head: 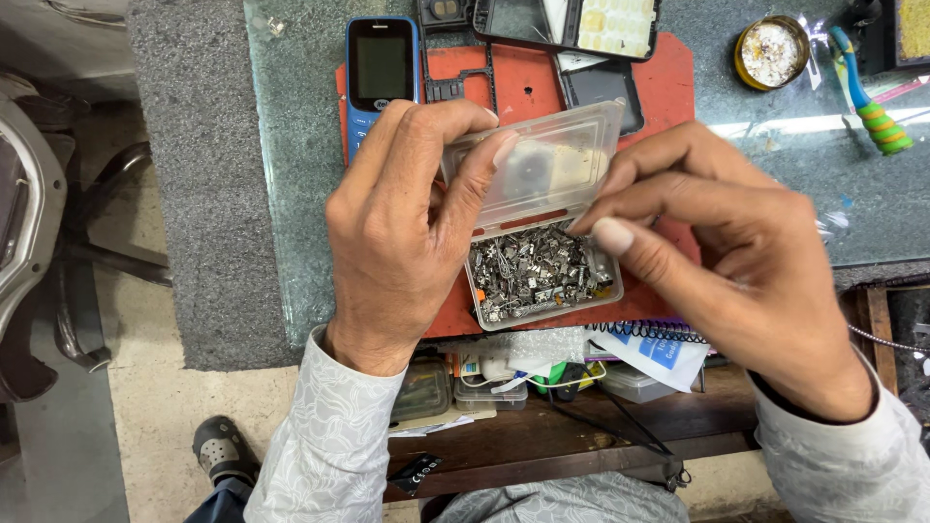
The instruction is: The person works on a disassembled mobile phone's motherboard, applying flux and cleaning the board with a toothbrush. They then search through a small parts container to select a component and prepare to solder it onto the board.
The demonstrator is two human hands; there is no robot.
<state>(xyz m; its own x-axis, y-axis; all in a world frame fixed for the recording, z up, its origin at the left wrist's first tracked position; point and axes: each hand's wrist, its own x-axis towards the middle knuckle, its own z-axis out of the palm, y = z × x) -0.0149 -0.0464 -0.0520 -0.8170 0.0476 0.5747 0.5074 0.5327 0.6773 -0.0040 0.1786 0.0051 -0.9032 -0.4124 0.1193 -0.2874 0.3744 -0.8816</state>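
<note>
- Glass-topped table [291, 194] w/ grey felt strip along its left edge; red mat [668, 87] lies mid-table, near the front edge.
- Head view: both hands meet over a small clear plastic box [542, 291] sitting on the red mat's front part, close to the table's front edge.
- Box is full of tiny grey metal parts [538, 271], heaped to the rim.
- Hinged clear lid [542, 165] stands tilted up & back, open.
- Left hand [407, 223]: thumb & fingers pinched on the lid's left end, clamped on it.
- Right hand [736, 252]: fingertips closed on the lid's right end, index finger pointing down toward the parts; gripping too.
- Blue keypad phone [381, 68] lies face up at the mat's back left corner, just behind the left hand.
- Opened phone shell [572, 24] w/ bare insides at the table's back edge; dark flat panel [605, 92] in front of it on the mat.
- Round tin [771, 50] w/ pale contents toward the back right; green-&-blue handled tool [872, 107] beside it.
- Below the front edge: wooden shelf [581, 436] w/ small containers, spiral pad [649, 334], cables.
</note>
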